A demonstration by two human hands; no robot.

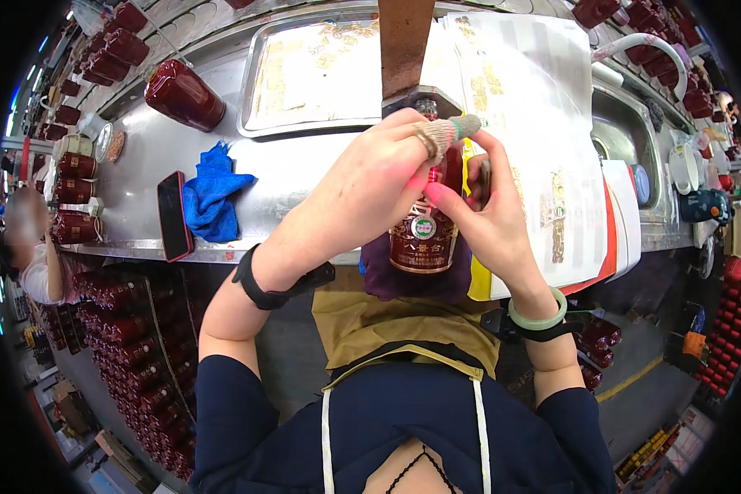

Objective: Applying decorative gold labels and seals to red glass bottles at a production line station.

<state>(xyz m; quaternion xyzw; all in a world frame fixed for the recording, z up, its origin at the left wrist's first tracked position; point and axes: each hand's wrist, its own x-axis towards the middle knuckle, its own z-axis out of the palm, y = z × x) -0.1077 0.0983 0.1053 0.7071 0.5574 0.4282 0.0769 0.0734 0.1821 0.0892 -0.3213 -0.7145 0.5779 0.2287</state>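
Observation:
A dark red glass bottle (422, 244) with gold print and a small round green-and-white mark lies on a purple cloth (379, 276) at the table's front edge, its neck pointing away from me. Over its upper part my left hand (379, 169) is closed, with a grey knitted sleeve (449, 132) on one finger. My right hand (496, 214) curls round the bottle's right side, thumb on the glass. Both thumbs meet near the shoulder, lit by reddish light. Whether a small piece is pinched between them is hidden.
Gold-patterned sheets (535, 165) cover the right side, before a sink (626, 123). A metal tray (251, 99) holds more sheets. Leftward are a red bottle (183, 95), blue cloth (214, 193) and phone (174, 216). A brown post (405, 49) rises ahead. Another person (45, 263) is far left.

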